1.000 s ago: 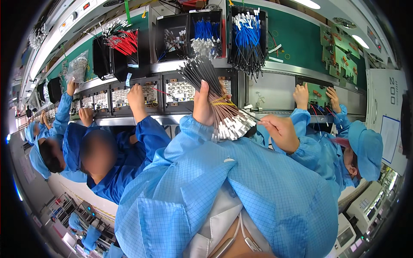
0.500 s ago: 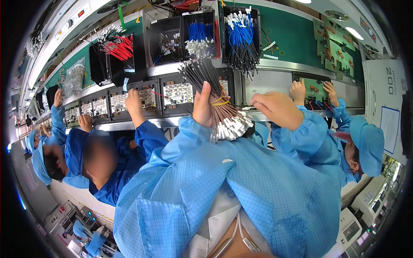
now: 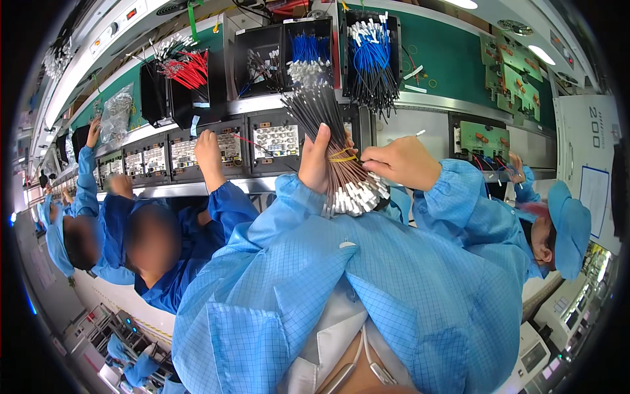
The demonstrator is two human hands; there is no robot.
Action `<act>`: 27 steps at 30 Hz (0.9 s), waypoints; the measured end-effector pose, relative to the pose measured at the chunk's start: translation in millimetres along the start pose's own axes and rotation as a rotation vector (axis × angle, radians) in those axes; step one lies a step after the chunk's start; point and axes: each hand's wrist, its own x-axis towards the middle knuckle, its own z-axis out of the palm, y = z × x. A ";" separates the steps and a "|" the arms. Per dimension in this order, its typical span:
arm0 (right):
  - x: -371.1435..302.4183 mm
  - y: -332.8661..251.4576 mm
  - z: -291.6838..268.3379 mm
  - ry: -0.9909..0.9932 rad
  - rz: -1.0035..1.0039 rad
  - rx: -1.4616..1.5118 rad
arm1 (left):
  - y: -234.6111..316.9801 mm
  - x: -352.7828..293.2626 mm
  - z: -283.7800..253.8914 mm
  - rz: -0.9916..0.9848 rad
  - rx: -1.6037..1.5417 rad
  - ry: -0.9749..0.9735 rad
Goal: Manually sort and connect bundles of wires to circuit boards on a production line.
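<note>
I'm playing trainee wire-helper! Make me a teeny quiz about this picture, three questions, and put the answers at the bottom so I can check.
1. Pick one: what colour is the band around the wire bundle?
A) green
B) yellow
C) red

2. True or false: the person's left hand is holding nothing.

3. Fill in the blank: the connectors at the end of the bundle nearest the person's chest are ____ in colour.

Key:
1. B, yellow.
2. False: it holds the wire bundle.
3. White.
</note>
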 end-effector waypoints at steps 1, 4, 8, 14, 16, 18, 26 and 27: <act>-2.0 -0.5 -2.4 0.000 0.002 0.000 | -1.3 0.7 -1.5 -0.027 -0.021 -0.047; -8.4 -4.6 -11.9 -0.037 0.023 0.004 | -0.9 -0.6 -2.8 -0.072 -0.034 -0.084; -15.8 -8.7 -16.3 -0.063 0.053 -0.020 | -1.4 -1.3 -0.4 -0.087 -0.019 -0.061; -18.1 -6.9 -29.5 -0.105 -0.001 -0.135 | -3.8 0.3 -3.4 -0.125 -0.033 -0.080; -16.9 -1.2 -34.3 -0.133 -0.019 -0.158 | -4.1 -0.2 -3.5 -0.130 -0.037 -0.080; -15.0 6.0 -38.8 -0.183 -0.024 -0.106 | -3.1 -0.4 -3.4 -0.170 -0.048 -0.105; -15.5 27.4 -29.9 -0.183 0.012 0.195 | -0.9 -2.5 -0.1 -0.191 -0.092 -0.124; -15.3 28.4 -29.4 -0.188 0.030 0.247 | -0.4 -2.5 0.0 -0.203 -0.087 -0.108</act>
